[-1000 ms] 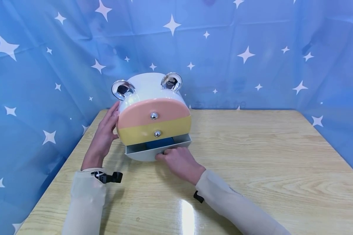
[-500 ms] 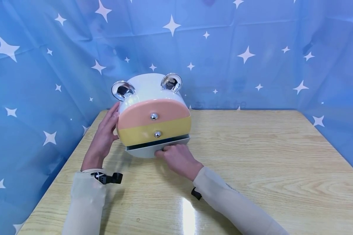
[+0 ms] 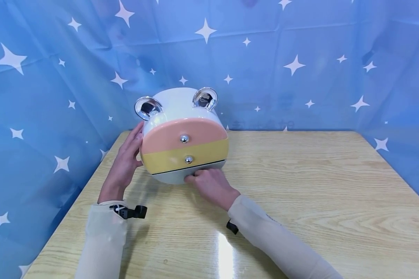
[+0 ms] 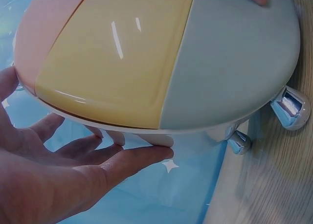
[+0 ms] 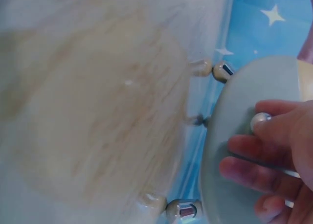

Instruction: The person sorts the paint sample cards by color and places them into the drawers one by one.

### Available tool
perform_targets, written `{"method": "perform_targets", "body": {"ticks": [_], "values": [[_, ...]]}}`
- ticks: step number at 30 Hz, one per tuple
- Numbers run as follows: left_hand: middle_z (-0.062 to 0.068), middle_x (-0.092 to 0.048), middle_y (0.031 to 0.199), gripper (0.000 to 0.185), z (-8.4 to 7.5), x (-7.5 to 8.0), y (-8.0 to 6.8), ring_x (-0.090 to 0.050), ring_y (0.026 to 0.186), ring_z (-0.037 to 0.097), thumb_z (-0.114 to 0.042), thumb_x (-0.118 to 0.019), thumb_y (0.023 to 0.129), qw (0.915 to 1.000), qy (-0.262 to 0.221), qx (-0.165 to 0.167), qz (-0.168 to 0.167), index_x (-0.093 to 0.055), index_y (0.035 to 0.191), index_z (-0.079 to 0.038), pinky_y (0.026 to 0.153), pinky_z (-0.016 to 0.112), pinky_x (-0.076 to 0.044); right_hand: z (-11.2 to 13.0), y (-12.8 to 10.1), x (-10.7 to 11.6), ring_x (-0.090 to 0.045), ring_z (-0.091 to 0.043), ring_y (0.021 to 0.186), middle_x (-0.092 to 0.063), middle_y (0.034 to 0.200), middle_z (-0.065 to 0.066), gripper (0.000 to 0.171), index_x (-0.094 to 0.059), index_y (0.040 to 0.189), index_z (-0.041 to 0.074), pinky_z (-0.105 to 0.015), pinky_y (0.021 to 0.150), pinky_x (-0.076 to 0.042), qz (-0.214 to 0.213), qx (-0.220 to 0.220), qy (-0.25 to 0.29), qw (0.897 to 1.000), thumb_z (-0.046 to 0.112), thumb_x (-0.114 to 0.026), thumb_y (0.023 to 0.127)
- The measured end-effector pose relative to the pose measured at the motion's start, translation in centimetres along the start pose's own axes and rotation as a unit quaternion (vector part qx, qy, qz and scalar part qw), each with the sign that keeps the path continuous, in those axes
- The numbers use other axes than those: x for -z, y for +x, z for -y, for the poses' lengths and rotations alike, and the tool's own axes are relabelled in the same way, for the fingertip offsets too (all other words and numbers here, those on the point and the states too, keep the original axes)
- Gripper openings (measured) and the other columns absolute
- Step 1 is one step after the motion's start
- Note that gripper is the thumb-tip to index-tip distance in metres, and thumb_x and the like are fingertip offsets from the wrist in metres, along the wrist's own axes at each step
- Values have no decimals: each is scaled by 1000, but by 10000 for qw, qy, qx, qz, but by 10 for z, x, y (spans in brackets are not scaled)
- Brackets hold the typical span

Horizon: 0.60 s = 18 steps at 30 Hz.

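A round white drawer box (image 3: 180, 105) with chrome ears stands at the table's far left. It has a pink drawer (image 3: 167, 135), a yellow drawer (image 3: 167, 159) and a grey bottom drawer (image 3: 171, 176). My right hand (image 3: 212, 185) pinches the small knob (image 5: 259, 120) of the grey drawer (image 5: 230, 126), which sits almost flush with only a thin dark gap above it. My left hand (image 3: 124, 164) lies flat with straight fingers against the box's left side, below the yellow front (image 4: 117, 57) in the left wrist view, where the left hand (image 4: 73, 170) fills the lower left.
The wooden table (image 3: 300, 182) stretches bare to the right and front of the box. A blue cloth with white stars (image 3: 300, 66) hangs close behind and on both sides. Chrome feet (image 4: 289, 106) hold the box just off the tabletop.
The grey bottom drawer has slid inward under my right hand, from open with something blue showing inside to nearly closed. My left hand has stayed on the box's side.
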<state>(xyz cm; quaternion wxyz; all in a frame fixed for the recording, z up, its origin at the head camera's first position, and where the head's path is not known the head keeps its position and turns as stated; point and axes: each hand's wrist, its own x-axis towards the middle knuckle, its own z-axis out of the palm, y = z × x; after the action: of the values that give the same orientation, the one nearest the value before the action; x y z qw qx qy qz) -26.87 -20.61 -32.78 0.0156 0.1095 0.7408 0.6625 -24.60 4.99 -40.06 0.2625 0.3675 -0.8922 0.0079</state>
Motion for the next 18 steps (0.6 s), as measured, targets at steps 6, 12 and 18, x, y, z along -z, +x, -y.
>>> {"method": "perform_targets", "body": {"ticks": [6, 12, 18], "values": [[-1, -15, 170, 59, 0, -1, 0, -16, 158, 28, -50, -35, 106, 10000, -1, -8, 14, -16, 161, -38, 88, 33, -49, -2, 2, -1, -42, -4, 59, -51, 60, 9, 34, -72, 87, 31, -22, 47, -36, 3, 10, 57, 10000, -1, -61, 92], [-1, -15, 170, 60, 1, -1, 1, -16, 158, 28, -50, -35, 106, 10000, 9, -13, 42, -16, 161, -38, 91, 37, -47, -3, 3, -2, -40, -4, 60, -48, 60, 9, 33, -73, 87, 31, -23, 48, -37, 13, -30, 150, 9999, 0, -61, 92], [1, -15, 170, 60, -1, 5, -1, -20, 157, 33, -51, -35, 106, 9993, 381, 7, 56, -15, 161, -38, 97, 53, -49, -6, -1, -1, -50, -4, 66, -63, 72, 10, 36, -75, 109, 33, -22, 55, -42, 145, 183, 367, 9991, 3, -64, 92]]}}
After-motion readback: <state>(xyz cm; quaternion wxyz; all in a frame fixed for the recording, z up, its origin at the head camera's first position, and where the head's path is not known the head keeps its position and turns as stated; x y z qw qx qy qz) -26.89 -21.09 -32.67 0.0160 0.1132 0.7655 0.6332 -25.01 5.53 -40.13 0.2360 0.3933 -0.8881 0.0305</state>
